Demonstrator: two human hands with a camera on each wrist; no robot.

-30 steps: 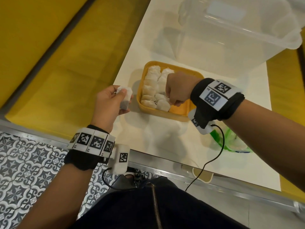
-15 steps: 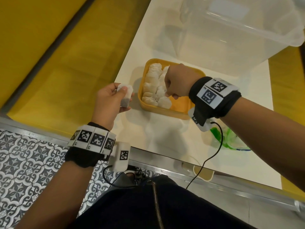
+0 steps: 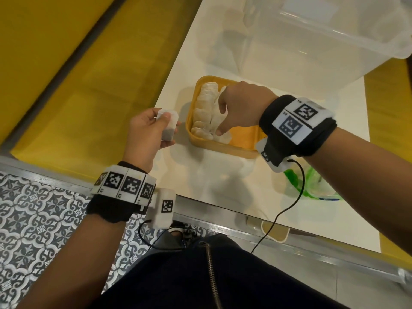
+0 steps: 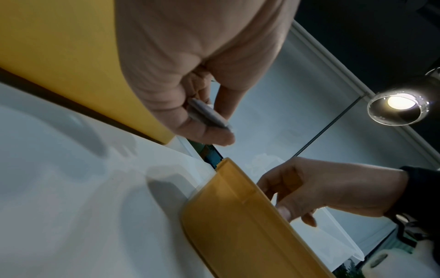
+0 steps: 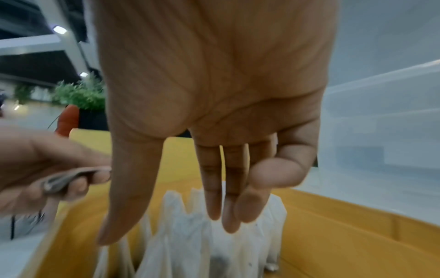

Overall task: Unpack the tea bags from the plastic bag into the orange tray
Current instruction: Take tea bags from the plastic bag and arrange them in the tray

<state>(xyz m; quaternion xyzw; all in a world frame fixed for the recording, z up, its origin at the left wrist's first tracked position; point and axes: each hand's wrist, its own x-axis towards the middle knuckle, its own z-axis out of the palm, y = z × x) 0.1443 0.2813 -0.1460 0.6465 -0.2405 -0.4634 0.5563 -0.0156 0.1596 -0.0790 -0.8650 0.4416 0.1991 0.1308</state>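
Note:
The orange tray [image 3: 243, 139] sits on the white table and holds rows of white tea bags [image 3: 204, 108] standing on edge along its left side. My right hand [image 3: 223, 121] hovers over those rows with straight fingers [image 5: 228, 206] pointing down onto the tea bags [image 5: 190, 235], holding nothing. My left hand [image 3: 165, 128] stays just left of the tray and pinches a single tea bag [image 3: 168, 124] between thumb and fingers; the same tea bag [image 4: 209, 116] shows edge-on in the left wrist view beside the tray [image 4: 238, 225]. The green-trimmed plastic bag [image 3: 312, 186] lies near the table's front edge, right of the tray.
A large clear plastic bin [image 3: 312, 36] stands behind the tray at the back right. Yellow surfaces [image 3: 78, 74] flank the white table [image 3: 223, 186] on both sides. A metal rail [image 3: 245, 224] runs along the front edge, with patterned floor tiles below on the left.
My right hand went from a closed fist over the tray to straight fingers pressing down among the tea bags. My left hand kept its tea bag and barely moved.

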